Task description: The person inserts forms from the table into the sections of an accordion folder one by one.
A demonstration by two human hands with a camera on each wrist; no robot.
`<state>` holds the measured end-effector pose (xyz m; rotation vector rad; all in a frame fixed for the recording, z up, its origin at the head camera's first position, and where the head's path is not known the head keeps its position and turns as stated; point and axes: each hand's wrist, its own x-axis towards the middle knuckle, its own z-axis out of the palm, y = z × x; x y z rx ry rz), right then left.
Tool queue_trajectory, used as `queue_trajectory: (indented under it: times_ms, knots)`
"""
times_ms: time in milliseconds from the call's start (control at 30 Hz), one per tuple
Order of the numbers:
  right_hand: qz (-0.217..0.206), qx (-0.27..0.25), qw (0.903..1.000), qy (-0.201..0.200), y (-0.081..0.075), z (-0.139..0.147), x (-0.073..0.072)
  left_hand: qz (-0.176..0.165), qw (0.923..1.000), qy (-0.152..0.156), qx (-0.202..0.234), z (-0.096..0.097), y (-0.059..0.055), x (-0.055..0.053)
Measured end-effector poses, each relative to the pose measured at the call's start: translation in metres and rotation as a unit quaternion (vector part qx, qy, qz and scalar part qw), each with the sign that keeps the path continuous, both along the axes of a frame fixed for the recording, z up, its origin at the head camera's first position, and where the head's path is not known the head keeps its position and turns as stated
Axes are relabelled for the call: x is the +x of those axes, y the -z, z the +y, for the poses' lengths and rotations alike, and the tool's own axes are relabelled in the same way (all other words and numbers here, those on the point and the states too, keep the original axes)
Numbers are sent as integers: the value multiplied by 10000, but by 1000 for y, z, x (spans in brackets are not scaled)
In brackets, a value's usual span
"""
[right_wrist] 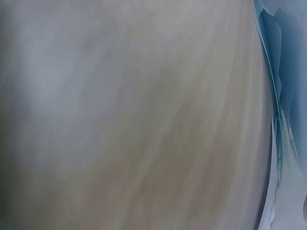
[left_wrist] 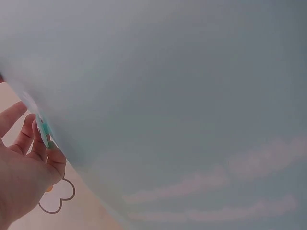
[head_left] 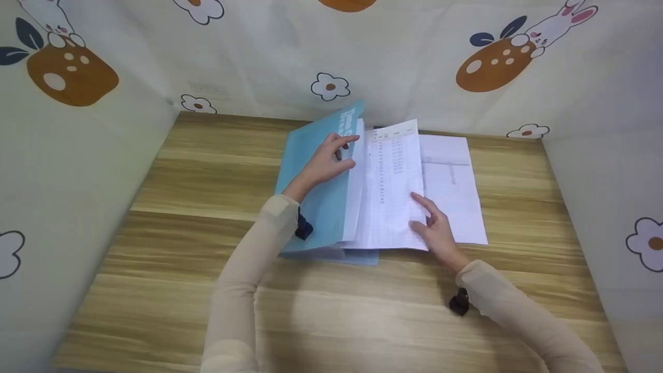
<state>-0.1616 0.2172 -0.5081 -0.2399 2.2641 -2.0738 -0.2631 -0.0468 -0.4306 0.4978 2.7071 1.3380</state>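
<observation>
Blue folder [head_left: 323, 207], one, gripped at edge by left hand [head_left: 330, 159]. Right hand [head_left: 437, 230], thumb and forefinger apart, touches one printed sheet [head_left: 391, 223]; second sheet [head_left: 456, 207] partly beneath.

Looks like a small desk booth; home or office, can't tell. Wood-grain desk [head_left: 176, 233] edged by wrinkled cloth [head_left: 269, 62] printed with rabbits [head_left: 551, 32] and flowers [head_left: 330, 86].

Apparently "Time" in white on blue folder [head_left: 326, 207], print [head_left: 382, 171] on white sheet [head_left: 396, 223] illegible
</observation>
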Motion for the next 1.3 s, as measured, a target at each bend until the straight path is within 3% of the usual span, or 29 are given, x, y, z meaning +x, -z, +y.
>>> queue_trajectory:
  times_ms: [200, 433, 767, 1100, 1300]
  knots:
    - [87, 1, 10000, -33, -11, -13, 4, 98, 9999, 85, 0, 0, 0, -1]
    - [-168, -245, 9995, -52, 3, -18, 0, 104, 9999, 104, 3, 0, 0, 0]
    - [-73, -419, 9990, -118, 9, -26, -1, 150, 9998, 117, 11, -1, 0, -1]
    - [-740, -514, 9957, -205, 9, -37, -1, 163, 9998, 132, 46, 0, 0, -3]
    - [-876, -443, 9949, -213, 9, -41, -4, 283, 9993, 215, 121, 0, 0, -2]
